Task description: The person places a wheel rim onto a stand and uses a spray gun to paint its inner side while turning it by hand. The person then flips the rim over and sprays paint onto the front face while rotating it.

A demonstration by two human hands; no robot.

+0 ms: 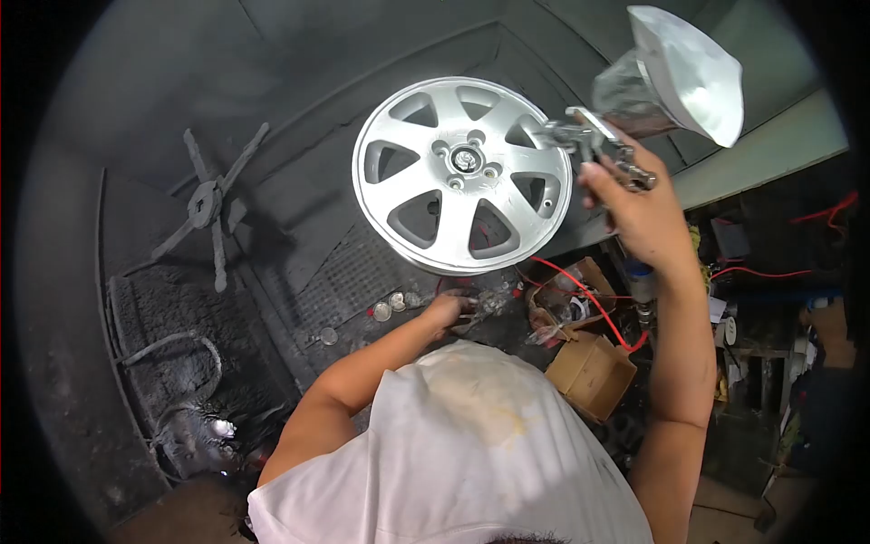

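Note:
A silver alloy wheel (444, 231) with several broad spokes faces up at the centre. My right hand (639, 204) is wrapped round a metal spray gun (603, 145) at the wheel's right edge. On the gun sits a cup with a white cover (698, 77). Below the wheel's lower rim, my left hand (449, 311) is partly hidden, its fingers bent near a dark, blurred metal item (489, 304); what it holds, if anything, cannot be made out.
A star-shaped stand (207, 204) is at the left, above a dark coated block (181, 326). Open cardboard boxes (591, 374) and a red hose (594, 304) lie right of my body. Small round lids (382, 312) lie near my left forearm.

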